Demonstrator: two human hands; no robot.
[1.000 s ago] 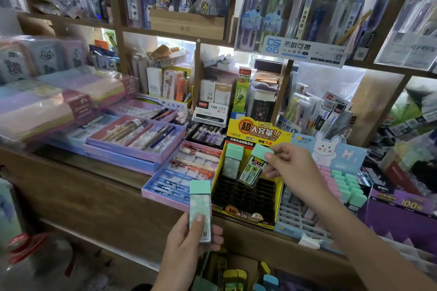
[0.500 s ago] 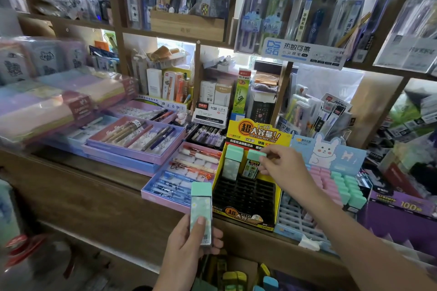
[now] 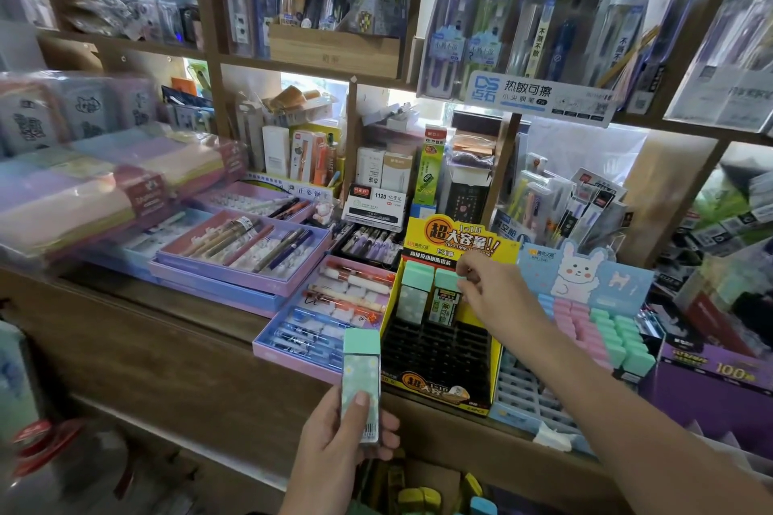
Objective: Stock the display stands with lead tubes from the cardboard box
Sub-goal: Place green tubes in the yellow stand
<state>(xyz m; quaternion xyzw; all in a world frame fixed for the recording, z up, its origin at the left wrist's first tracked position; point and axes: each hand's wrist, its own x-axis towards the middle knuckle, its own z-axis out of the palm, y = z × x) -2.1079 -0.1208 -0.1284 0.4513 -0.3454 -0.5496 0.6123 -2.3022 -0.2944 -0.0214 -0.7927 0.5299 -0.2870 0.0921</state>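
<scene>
A stationery shop is shown. Wooden shelves [image 3: 309, 63] at 12 o'clock are packed with carded pens [image 3: 472, 13] above a printed brand sign [image 3: 539, 96]. Wrapped pastel cases [image 3: 104, 180] are stacked at 9 o'clock, beside open trays of pens [image 3: 251, 247]. On the tabletop [image 3: 167, 305], a yellow display stand [image 3: 456, 238] and a bunny-topped stand [image 3: 585, 272] are set side by side at 4 o'clock.

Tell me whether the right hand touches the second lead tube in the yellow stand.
Touching. The head view shows fingertips of the right hand pinching the mint cap of the second lead tube in the yellow stand.
</scene>
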